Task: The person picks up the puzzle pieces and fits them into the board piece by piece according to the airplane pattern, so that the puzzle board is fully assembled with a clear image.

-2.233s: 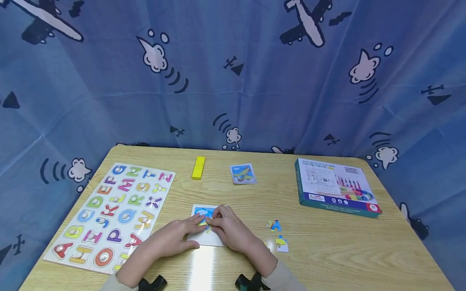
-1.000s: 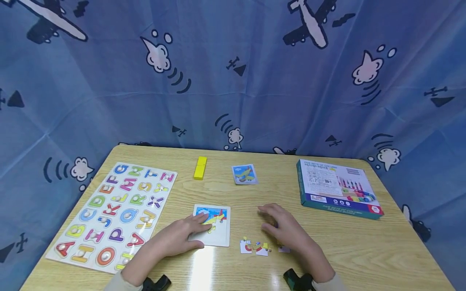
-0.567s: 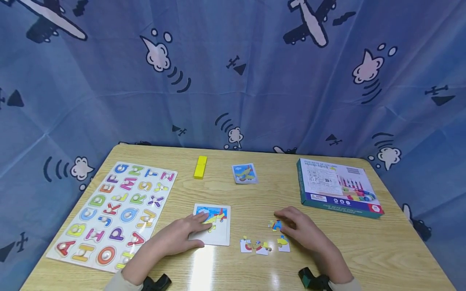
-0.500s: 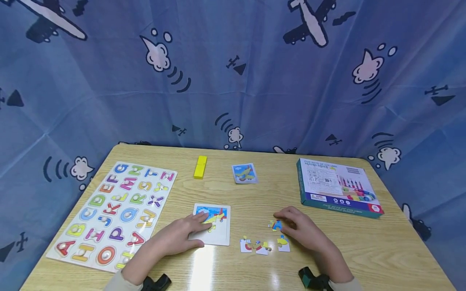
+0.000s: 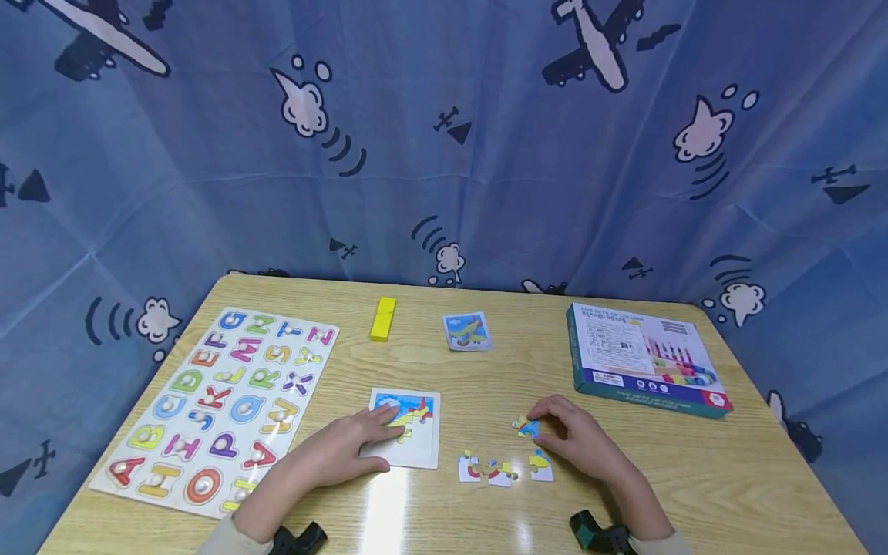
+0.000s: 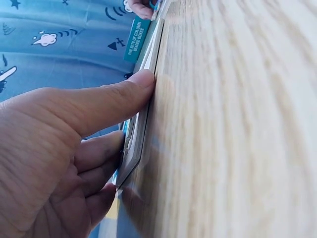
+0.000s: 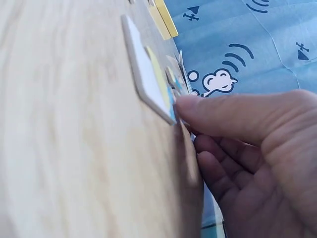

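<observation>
My left hand [image 5: 344, 448] rests with extended fingers on the left part of a white puzzle tray [image 5: 419, 456], partly filled with an airplane picture; the fingers hide some of it. The thumb [image 6: 114, 101] touches the tray's near edge in the left wrist view. My right hand [image 5: 577, 438] pinches a blue and yellow puzzle piece [image 5: 530, 428] between thumb and index finger, low over the table. Close to that hand lies a white-edged piece with yellow [image 5: 541, 466]. Two more pieces, one with red [image 5: 468, 469] and one with yellow and red [image 5: 499, 473], lie between it and the tray.
A letter board [image 5: 176, 416] covers the table's left side. Towards the back lie a yellow block [image 5: 383, 319] and an airplane picture card [image 5: 467, 331]. A flat box [image 5: 645, 358] occupies the back right. A printed blue curtain [image 5: 444, 154] hangs behind the table.
My right hand has left the tray, gone right to the loose pieces and taken hold of the blue and yellow puzzle piece, which has turned slightly. My left hand has stayed on the tray.
</observation>
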The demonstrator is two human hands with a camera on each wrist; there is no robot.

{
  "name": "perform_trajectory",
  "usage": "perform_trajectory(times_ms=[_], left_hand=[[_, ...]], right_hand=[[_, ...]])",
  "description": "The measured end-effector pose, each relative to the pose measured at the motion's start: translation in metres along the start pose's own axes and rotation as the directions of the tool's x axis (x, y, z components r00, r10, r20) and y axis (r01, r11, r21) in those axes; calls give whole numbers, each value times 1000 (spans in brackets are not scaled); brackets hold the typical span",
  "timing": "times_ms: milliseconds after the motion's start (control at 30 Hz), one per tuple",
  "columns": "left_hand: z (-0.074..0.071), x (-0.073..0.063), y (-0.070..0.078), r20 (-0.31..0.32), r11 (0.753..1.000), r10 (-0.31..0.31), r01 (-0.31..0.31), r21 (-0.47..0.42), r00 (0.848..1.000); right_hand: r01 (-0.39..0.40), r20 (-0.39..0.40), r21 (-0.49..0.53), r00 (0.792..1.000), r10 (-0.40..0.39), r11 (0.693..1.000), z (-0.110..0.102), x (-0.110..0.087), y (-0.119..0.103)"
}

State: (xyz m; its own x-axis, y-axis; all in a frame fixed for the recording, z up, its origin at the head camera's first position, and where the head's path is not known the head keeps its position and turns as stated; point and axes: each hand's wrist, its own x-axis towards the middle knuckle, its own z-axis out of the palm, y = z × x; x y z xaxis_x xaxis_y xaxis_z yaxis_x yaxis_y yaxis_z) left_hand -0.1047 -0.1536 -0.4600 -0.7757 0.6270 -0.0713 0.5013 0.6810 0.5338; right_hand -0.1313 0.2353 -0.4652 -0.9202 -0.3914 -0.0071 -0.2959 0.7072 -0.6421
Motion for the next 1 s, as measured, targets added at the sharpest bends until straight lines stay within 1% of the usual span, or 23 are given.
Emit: perform_trajectory(times_ms=[133, 267, 400, 500, 767, 1000], left_hand=[[0, 0, 1, 3, 1000, -4, 4, -1, 1000], [0, -1, 1, -13, 1000, 11, -11, 1, 1000], [1, -1, 0, -32, 1000, 30, -30, 3, 999], [1, -1, -1, -35, 999, 32, -32, -3, 999], [1, 0, 0, -24, 1000, 16, -16, -7, 1000], [0, -1, 1, -21, 1000, 5, -5, -11, 1000]], right_hand=[[4, -19, -24, 1000, -5, 1000, 1, 1, 0], [23, -25, -30, 999, -24, 999, 1, 1, -1], [35, -27, -22, 999, -35, 999, 2, 1, -3], [38, -20, -7, 999, -38, 999, 2, 2, -7], [74, 22, 17, 997, -74, 997, 8, 9, -29], [162, 39, 17, 986, -162, 987, 21, 21, -52]])
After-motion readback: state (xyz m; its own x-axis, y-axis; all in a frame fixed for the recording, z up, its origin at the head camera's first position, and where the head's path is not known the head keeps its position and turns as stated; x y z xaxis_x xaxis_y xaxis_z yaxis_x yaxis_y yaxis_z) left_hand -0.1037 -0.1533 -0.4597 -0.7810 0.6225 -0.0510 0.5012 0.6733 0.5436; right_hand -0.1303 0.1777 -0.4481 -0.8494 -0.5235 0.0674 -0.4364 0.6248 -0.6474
